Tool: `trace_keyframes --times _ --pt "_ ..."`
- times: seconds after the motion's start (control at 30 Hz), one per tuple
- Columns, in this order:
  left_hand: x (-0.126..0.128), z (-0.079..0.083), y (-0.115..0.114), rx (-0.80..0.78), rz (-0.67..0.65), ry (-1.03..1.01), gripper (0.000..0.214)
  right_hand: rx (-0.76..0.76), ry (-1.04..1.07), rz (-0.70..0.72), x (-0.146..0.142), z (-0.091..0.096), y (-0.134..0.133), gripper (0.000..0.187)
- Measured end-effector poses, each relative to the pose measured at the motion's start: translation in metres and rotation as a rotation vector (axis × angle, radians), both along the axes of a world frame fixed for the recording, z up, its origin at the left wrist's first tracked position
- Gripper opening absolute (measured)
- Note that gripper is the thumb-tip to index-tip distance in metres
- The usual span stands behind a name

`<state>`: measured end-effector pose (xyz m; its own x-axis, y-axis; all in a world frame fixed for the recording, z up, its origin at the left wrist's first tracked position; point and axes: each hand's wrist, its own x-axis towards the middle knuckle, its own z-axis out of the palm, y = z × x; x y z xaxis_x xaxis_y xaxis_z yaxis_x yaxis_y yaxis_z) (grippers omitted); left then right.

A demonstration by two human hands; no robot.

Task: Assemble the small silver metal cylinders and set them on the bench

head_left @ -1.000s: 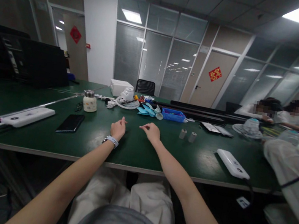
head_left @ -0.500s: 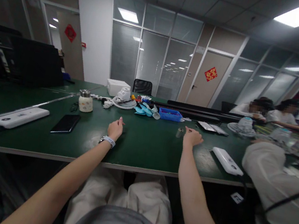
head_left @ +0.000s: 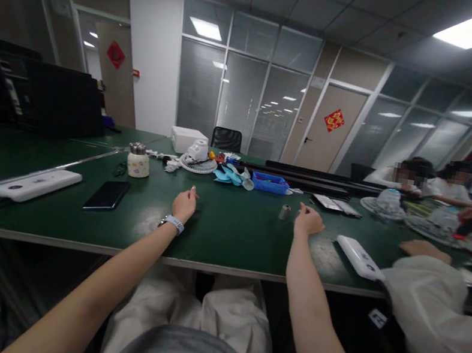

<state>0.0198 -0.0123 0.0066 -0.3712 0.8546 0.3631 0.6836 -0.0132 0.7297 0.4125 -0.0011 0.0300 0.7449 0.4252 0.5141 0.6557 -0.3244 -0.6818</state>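
Observation:
My left hand (head_left: 185, 204) rests on the green table (head_left: 224, 241) in a loose fist with nothing in it; a watch (head_left: 173, 223) is on its wrist. To the right, my right hand (head_left: 309, 220) lies on the table with its fingers curled together. A small grey cylinder (head_left: 285, 211) stands upright just left of that hand, close to the fingertips. What the curled fingers cover is hidden.
A black phone (head_left: 107, 195) and a white power strip (head_left: 36, 184) lie to the left, and another white strip (head_left: 359, 257) to the right. Further back are a white flask (head_left: 138, 160), a white fan (head_left: 197, 156), blue fan blades (head_left: 230, 175) and a blue tray (head_left: 270, 182). A person's white sleeve (head_left: 436, 309) fills the right edge.
My right hand has moved right from the table's middle to the two grey cylinders; only one of them still shows. My left hand has stayed put.

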Motion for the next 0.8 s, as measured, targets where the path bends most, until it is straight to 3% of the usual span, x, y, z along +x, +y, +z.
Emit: trace_keyframes --times 0.33,0.47,0.57,0.8 --pt "0.001 -0.002 0.001 0.003 -0.003 0.015 0.064 -0.014 0.081 0.028 0.001 -0.007 0.003 0.035" --pt "0.001 -0.001 0.001 -0.005 0.000 0.020 0.064 0.111 -0.049 -0.003 -0.004 -0.008 0.003 0.039" --pt "0.001 -0.001 0.001 -0.003 -0.004 0.028 0.065 0.186 -0.210 0.096 -0.014 -0.008 0.005 0.044" --pt "0.001 -0.002 0.001 -0.009 -0.020 0.040 0.064 0.078 -0.263 0.376 -0.036 -0.011 0.013 0.048"
